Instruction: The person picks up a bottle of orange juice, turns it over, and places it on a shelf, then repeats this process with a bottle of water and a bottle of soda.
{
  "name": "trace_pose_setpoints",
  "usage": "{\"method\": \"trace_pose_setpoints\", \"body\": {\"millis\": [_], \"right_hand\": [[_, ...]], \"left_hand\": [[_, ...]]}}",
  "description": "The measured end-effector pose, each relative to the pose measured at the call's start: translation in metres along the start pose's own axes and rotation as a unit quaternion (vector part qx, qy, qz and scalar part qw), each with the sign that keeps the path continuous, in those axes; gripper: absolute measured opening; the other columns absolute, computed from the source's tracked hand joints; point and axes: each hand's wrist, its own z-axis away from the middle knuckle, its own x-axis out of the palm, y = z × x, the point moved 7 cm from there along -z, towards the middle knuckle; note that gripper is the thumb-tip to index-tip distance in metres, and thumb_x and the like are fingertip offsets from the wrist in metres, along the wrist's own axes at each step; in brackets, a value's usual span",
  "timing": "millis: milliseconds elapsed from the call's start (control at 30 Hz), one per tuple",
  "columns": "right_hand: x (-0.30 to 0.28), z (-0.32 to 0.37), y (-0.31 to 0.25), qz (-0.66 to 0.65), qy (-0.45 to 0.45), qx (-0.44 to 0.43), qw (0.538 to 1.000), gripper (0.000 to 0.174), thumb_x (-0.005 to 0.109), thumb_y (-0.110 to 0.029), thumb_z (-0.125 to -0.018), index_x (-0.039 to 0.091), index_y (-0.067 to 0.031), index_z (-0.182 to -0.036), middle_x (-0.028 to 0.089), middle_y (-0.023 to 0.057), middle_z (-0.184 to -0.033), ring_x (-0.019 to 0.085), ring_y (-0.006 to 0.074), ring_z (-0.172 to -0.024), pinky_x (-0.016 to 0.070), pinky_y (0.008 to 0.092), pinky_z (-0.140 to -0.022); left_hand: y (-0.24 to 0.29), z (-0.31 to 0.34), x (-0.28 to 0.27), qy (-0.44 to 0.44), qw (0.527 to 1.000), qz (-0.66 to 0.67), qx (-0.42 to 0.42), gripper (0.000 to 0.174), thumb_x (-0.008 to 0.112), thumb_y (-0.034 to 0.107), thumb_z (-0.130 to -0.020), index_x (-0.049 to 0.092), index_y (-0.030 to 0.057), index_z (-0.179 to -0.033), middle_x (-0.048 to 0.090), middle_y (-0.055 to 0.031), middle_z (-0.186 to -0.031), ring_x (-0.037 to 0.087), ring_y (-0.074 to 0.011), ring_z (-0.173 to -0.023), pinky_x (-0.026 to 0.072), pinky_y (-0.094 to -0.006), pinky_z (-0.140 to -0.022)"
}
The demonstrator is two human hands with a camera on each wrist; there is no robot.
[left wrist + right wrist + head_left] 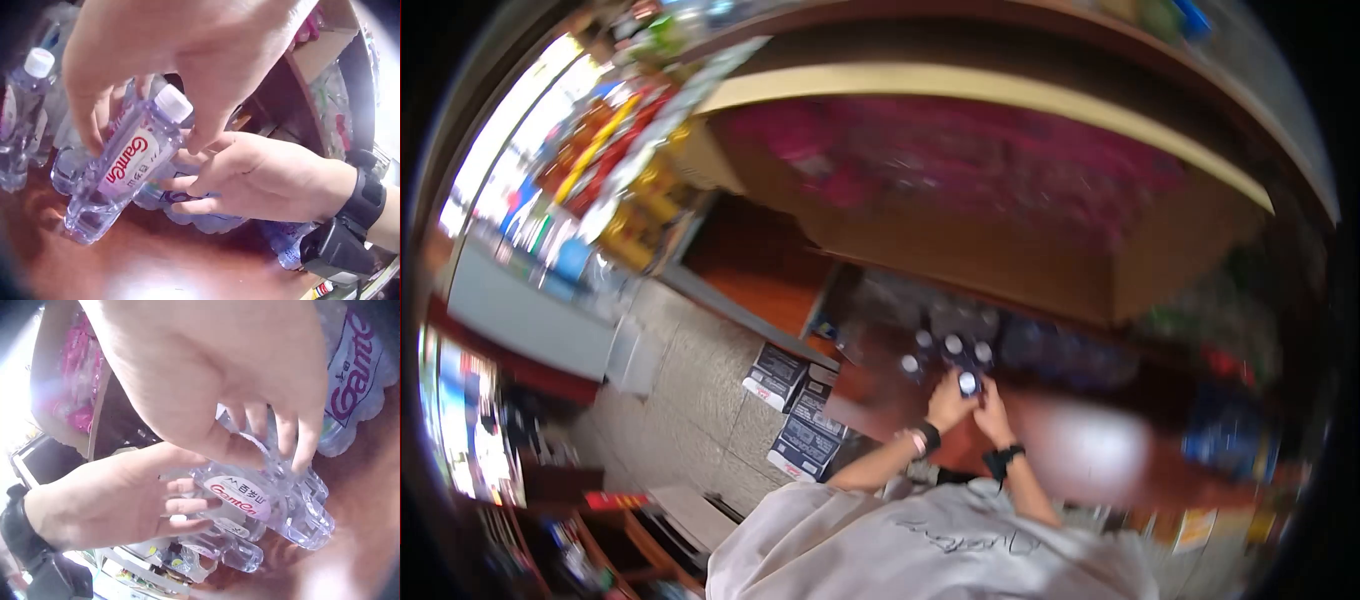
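I'd steady the bottle (128,164) upright, left hand (159,53) curled round it; beside it, right hand's (269,176) grip I can't tell.

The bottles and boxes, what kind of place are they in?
Probably a little shop: there's a wrapped pack of bottles, bright packages crowded together, and printed boxes on the floor.

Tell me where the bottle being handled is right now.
In the left wrist view, the bottle is left of centre, tilted, in the grip of the left hand and right hand, with the brown tabletop below.
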Motion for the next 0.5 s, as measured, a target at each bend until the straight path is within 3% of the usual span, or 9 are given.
{"method": "trace_pose_setpoints", "body": {"millis": [33,100,167,267,333,367,433,467,500], "right_hand": [[-0.007,0.001,-0.025,-0.006,-0.022,0.04,0.999,0.052,0.049,0.011,-0.079,0.045,-0.0038,-0.128,0.058,0.0157,-0.121,0.058,0.0246,-0.114,0.0467,0.0361,-0.096],[-0.015,-0.006,-0.014,0.042,-0.021,0.049,0.998,0.04,0.052,0.009,-0.078,0.051,-0.002,-0.116,0.064,0.0153,-0.108,0.066,0.0234,-0.099,0.0517,0.0344,-0.084],[-0.02,-0.012,-0.006,0.056,-0.054,0.083,0.993,0.038,0.054,0.01,-0.075,0.052,-0.0034,-0.111,0.065,0.013,-0.093,0.066,0.0211,-0.081,0.053,0.033,-0.073],[-0.009,-0.012,-0.008,0.142,-0.148,0.051,0.977,0.048,0.071,-0.002,-0.071,0.052,-0.0056,-0.115,0.061,0.0154,-0.11,0.063,0.0265,-0.097,0.0516,0.037,-0.081],[0.007,0.0,-0.057,0.185,-0.206,-0.16,0.947,0.061,0.078,-0.009,-0.067,0.053,-0.009,-0.123,0.058,0.0143,-0.122,0.059,0.03,-0.104,0.0501,0.0388,-0.087],[0.019,0.004,-0.046,0.152,-0.274,-0.177,0.933,0.067,0.081,-0.015,-0.065,0.056,-0.0125,-0.127,0.06,0.0133,-0.122,0.06,0.0324,-0.106,0.0491,0.0394,-0.091],[0.059,0.023,-0.004,0.019,-0.49,0.028,0.871,0.069,0.084,-0.018,-0.059,0.061,-0.0106,-0.123,0.065,0.0134,-0.118,0.062,0.0269,-0.11,0.048,0.0386,-0.095],[0.063,0.036,-0.022,0.094,-0.501,-0.006,0.86,0.075,0.085,-0.019,-0.058,0.058,-0.0102,-0.127,0.064,0.0114,-0.118,0.061,0.0214,-0.11,0.0484,0.0363,-0.094],[0.069,0.05,-0.053,0.074,-0.518,0.018,0.852,0.076,0.086,-0.018,-0.056,0.057,-0.0082,-0.126,0.064,0.0086,-0.117,0.061,0.0202,-0.107,0.0484,0.0349,-0.093]], "left_hand": [[0.002,0.005,0.0,0.031,0.999,-0.011,-0.011,0.067,0.077,0.029,-0.068,0.047,0.0071,-0.125,0.061,-0.0236,-0.111,0.059,-0.0421,-0.105,0.0492,-0.0492,-0.087],[0.003,0.003,-0.002,0.071,0.997,-0.025,-0.018,0.062,0.077,0.029,-0.068,0.05,0.0095,-0.12,0.063,-0.0211,-0.108,0.061,-0.0408,-0.102,0.0506,-0.0493,-0.084],[0.003,0.013,0.0,0.056,0.998,-0.031,-0.029,0.059,0.077,0.029,-0.067,0.052,0.0117,-0.118,0.064,-0.0189,-0.109,0.063,-0.0396,-0.099,0.0515,-0.0494,-0.081],[0.0,0.033,-0.011,0.037,0.998,-0.046,-0.028,0.058,0.078,0.027,-0.065,0.053,0.0133,-0.116,0.065,-0.0174,-0.107,0.064,-0.0389,-0.095,0.0524,-0.0492,-0.08],[0.009,0.058,-0.027,0.02,1.0,-0.007,-0.011,0.057,0.078,0.028,-0.064,0.055,0.0142,-0.114,0.067,-0.0171,-0.104,0.064,-0.0385,-0.094,0.0526,-0.0479,-0.081],[0.018,0.074,-0.04,0.009,0.999,-0.015,-0.03,0.056,0.079,0.028,-0.065,0.055,0.0146,-0.114,0.067,-0.0166,-0.103,0.065,-0.0381,-0.095,0.0526,-0.0474,-0.081],[0.02,0.108,-0.06,-0.008,0.998,-0.016,-0.067,0.055,0.079,0.03,-0.066,0.056,0.0153,-0.114,0.069,-0.0154,-0.101,0.065,-0.0369,-0.095,0.0527,-0.0461,-0.081],[0.016,0.127,-0.064,-0.016,0.996,-0.001,-0.088,0.054,0.079,0.031,-0.067,0.057,0.0156,-0.114,0.069,-0.0147,-0.101,0.066,-0.0361,-0.095,0.0528,-0.0453,-0.081],[0.019,0.144,-0.079,-0.01,0.996,0.022,-0.084,0.056,0.08,0.031,-0.067,0.057,0.0163,-0.115,0.07,-0.0126,-0.101,0.067,-0.034,-0.095,0.053,-0.0431,-0.081]]}}
